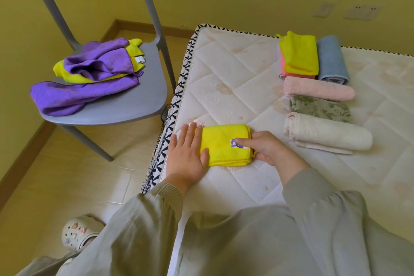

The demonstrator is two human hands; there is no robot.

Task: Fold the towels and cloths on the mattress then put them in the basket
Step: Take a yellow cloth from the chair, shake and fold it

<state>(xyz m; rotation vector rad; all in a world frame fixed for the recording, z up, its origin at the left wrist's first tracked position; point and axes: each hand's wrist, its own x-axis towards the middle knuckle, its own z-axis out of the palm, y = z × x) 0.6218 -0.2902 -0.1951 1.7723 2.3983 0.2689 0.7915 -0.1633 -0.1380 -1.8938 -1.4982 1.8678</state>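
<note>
1. Grey chair (125,105), far left, off the mattress: loose purple cloths (74,94) piled on the seat, with an unfolded yellow cloth (74,77) sandwiched among them.
2. Pale clog shoe (78,231) on the tiled floor, bottom left.
3. Left hand (187,154): flat, palm down, fingers straight and close together, against the left edge of the folded yellow cloth (220,143); thumb lies on the cloth.
4. The folded yellow cloth is a neat rectangle on the mattress (235,69), near its front left edge, between both hands; white label (237,143) on top.
5. Right hand (268,148): index finger straight, tip on the label; other fingers curled at the cloth's right edge. Thumb hidden, so cannot tell if it pinches the edge.
6. Far right of the mattress, folded yellow towel (300,54) stacked on a pink one, blue towel (331,60) touching beside it.
7. In front of these, a row coming nearer: pink towel (318,88), green patterned towel (320,107), cream towel (327,133), all folded or rolled.
</note>
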